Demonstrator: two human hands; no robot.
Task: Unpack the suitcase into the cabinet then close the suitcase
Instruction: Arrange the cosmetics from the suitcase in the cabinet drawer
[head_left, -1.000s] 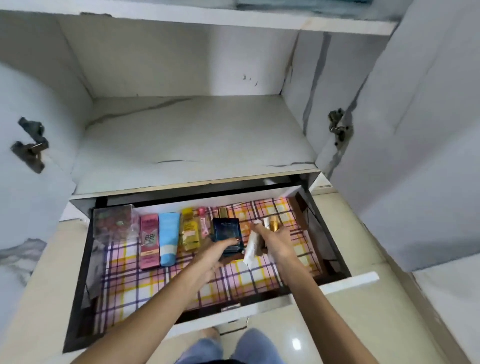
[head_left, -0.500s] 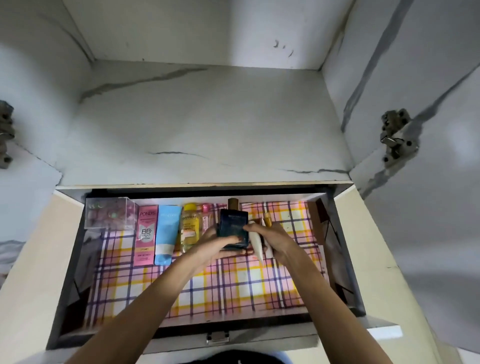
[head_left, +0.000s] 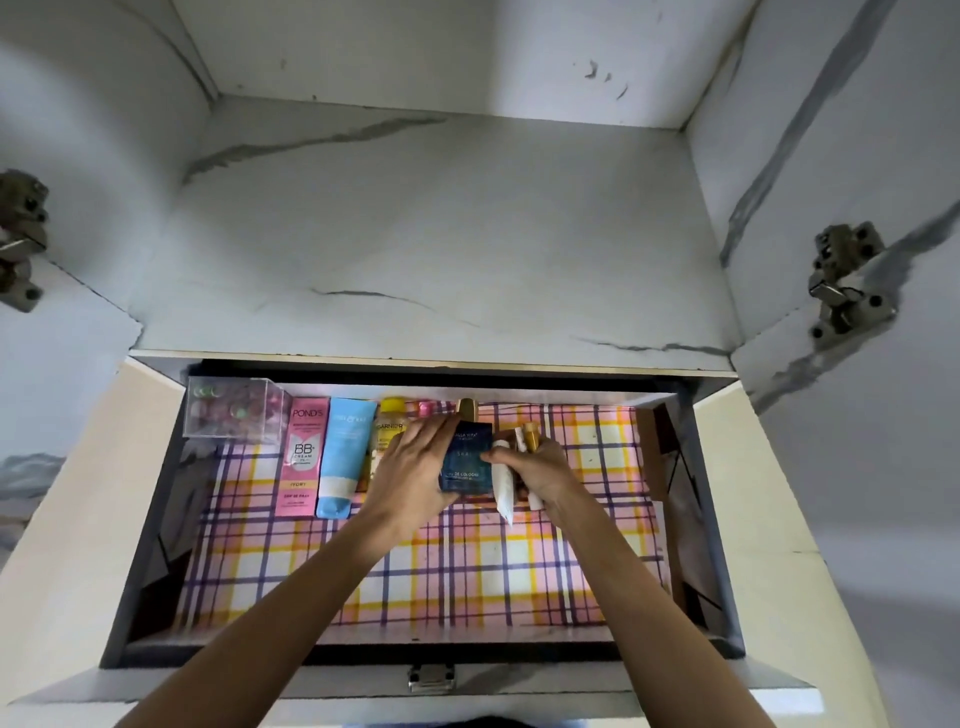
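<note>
Nearest: drawer (head_left: 571, 682) of the cabinet (head_left: 597, 52) pulled out, metal latch (head_left: 431, 678) at centre of its front edge. Both forearms reach in over the front.

Drawer floor: plaid liner (head_left: 441, 577), pink/yellow/purple checks, bare in the near half.

Mid-drawer, hands meet at a dark blue cologne box (head_left: 466, 462), lying label-up on the liner.
- L hand (head_left: 415, 467): wrapped on the box's L side, fingers up along its edge, thumb at lower corner. Gripping it.
- R hand (head_left: 548, 467): fingers curled round a white tube (head_left: 503, 486) plus 1–2 slim items, one w/ gold cap (head_left: 531, 436); one digit tip touches the box's R edge. Exact count of slim items: can't tell.

Back row, L to R along rear wall: clear plastic case (head_left: 234, 415) w/ small round bits inside; pink Pond's BB carton (head_left: 303, 457); light blue tube (head_left: 343, 457), cap toward viewer; yellow Garnier bottle (head_left: 389, 423), partly behind L hand; small pink-capped item (head_left: 426, 408); gold cap (head_left: 467, 409) just behind the blue box.

Beyond: marble-look shelf (head_left: 441, 234) w/ grey veins. Door hinges at L (head_left: 18, 244) and R (head_left: 847, 280).
</note>
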